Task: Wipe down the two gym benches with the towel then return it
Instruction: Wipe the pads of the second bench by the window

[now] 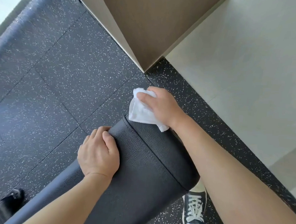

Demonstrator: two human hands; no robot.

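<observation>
A black padded gym bench (146, 163) runs from the bottom left up to the middle of the view. My right hand (161, 105) grips a white towel (140, 111) at the bench's far end, where the towel hangs partly over the edge. On the left edge of the pad, near that same end, my left hand (98, 153) rests with its fingers curled over the side. A second bench is not in view.
Black speckled rubber flooring (60, 73) surrounds the bench. A brown wall corner (148, 34) and a pale wall (241, 56) stand close beyond the bench end. My sneaker (194, 210) stands right of the bench. A black bench foot (14, 197) shows at bottom left.
</observation>
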